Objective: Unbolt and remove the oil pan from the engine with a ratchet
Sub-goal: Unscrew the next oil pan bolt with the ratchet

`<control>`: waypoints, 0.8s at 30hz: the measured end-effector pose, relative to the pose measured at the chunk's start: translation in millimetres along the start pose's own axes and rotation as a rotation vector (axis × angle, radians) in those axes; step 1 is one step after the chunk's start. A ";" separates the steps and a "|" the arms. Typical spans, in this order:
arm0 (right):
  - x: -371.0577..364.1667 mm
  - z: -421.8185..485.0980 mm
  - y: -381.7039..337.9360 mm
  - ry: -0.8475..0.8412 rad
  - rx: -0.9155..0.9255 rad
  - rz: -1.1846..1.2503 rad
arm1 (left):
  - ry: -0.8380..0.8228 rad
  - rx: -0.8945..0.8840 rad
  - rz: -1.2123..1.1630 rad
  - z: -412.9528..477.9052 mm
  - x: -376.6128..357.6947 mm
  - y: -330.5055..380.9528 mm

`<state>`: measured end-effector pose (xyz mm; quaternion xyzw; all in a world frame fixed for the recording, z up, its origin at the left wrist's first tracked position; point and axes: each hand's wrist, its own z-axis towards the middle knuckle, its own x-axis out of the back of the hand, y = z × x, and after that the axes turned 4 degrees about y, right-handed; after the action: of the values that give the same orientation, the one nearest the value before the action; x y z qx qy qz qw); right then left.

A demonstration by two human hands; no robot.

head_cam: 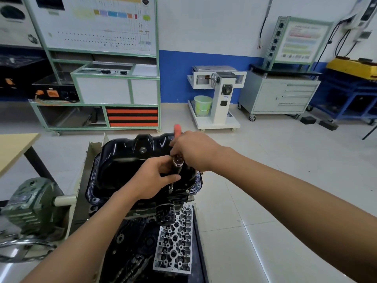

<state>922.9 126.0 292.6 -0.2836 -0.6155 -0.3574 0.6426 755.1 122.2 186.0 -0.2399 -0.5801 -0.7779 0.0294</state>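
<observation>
Oil pan [126,160] still seated on engine [142,211], unbolting underway. Left hand [153,180] fingers [163,161] pinch ratchet [177,160] head, socket at near flange. Right hand [193,152] wraps orange handle. Left: likely more bolts, lift-off.

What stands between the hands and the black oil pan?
Nothing visible. Both hands are over the glossy black oil pan: the left hand pinches the orange-handled metal ratchet below its head, the right hand grips its handle.
</observation>
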 end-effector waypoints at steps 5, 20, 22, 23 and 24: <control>-3.4 0.9 8.2 0.006 0.102 0.060 | 0.010 0.015 -0.028 -0.9 3.5 3.2; -9.5 -20.2 -19.2 -0.019 -0.260 0.227 | 0.279 -0.048 0.108 0.6 -9.3 -6.5; -8.1 -21.3 -19.8 -0.017 -0.275 0.265 | 0.290 -0.051 0.108 1.4 -9.4 -6.2; -5.1 -21.4 -18.2 -0.024 -0.272 0.271 | 0.289 -0.054 0.095 1.6 -8.8 -5.9; -2.2 -20.8 -15.9 -0.035 -0.263 0.260 | 0.281 -0.057 0.075 1.9 -7.7 -5.5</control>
<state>922.3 100.2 287.6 -0.4486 -0.5329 -0.3438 0.6298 760.8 123.9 178.4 -0.1508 -0.5385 -0.8183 0.1326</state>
